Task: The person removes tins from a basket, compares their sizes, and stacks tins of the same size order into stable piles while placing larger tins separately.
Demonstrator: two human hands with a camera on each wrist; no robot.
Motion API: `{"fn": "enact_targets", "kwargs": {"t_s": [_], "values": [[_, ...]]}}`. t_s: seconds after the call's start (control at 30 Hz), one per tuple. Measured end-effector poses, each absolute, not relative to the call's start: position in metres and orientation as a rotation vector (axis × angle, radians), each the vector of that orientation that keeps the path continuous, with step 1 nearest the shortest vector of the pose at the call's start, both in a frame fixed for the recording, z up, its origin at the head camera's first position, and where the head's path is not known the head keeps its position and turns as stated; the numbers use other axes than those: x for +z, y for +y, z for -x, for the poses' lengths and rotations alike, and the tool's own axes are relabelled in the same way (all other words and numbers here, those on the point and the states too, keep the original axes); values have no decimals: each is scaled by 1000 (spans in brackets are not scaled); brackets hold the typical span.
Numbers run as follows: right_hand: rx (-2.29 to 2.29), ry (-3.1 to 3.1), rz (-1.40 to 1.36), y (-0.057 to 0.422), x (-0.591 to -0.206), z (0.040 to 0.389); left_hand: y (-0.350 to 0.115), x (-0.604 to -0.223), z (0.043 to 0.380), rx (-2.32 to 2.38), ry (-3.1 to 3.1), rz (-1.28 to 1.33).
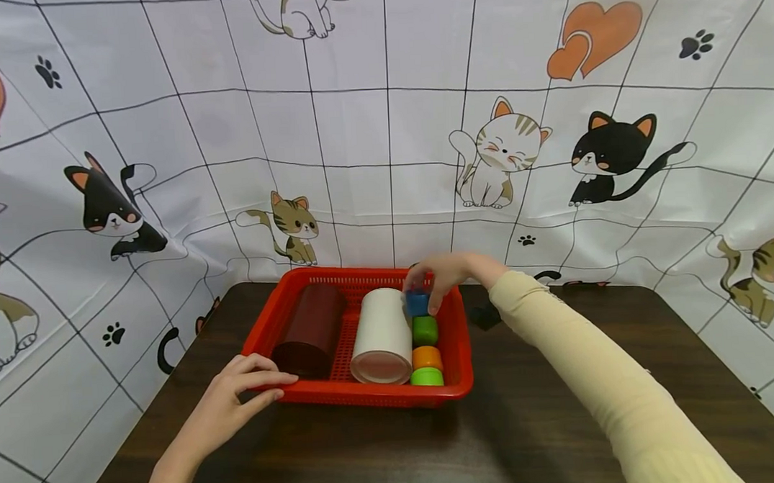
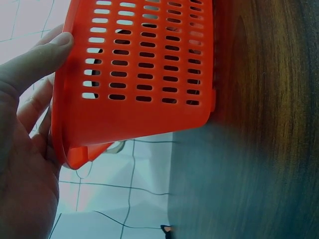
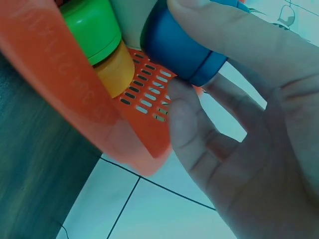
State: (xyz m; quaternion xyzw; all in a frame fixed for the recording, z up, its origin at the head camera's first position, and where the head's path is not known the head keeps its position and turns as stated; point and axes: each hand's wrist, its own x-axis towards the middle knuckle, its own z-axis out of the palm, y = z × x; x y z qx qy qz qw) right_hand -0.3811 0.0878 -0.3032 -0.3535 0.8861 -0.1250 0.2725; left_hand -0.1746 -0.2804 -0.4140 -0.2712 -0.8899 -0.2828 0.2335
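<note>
A red plastic basket (image 1: pixel 368 392) stands on the table, its near left corner rim pinched by my left hand (image 1: pixel 231 396), thumb outside and fingers over the edge. My right hand (image 1: pixel 449 271) is at the back right of the basket. Between its thumb and fingers it holds a small blue cylindrical container (image 3: pixel 177 45) with a seam round it, tilted in the right wrist view. Below that, a dark green container (image 1: pixel 425 331), an orange one (image 1: pixel 427 357) and a bright green one (image 1: pixel 427 377) line the basket's right side.
Inside the basket, a dark brown cylinder (image 1: pixel 313 324) lies at the left and a white cylinder (image 1: pixel 384 328) lies in the middle. A small black object (image 1: pixel 485 316) is on the dark wooden table (image 1: pixel 563 407) right of the basket. A cat-print sheet (image 1: pixel 389 148) hangs behind.
</note>
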Motion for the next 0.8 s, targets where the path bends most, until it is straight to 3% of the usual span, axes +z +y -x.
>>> {"fn": "enact_targets", "kwargs": {"t_s": [0.8], "values": [[-669,2568,1024,140,-295,361,-277,-405,175,-691,-2453,803]]}}
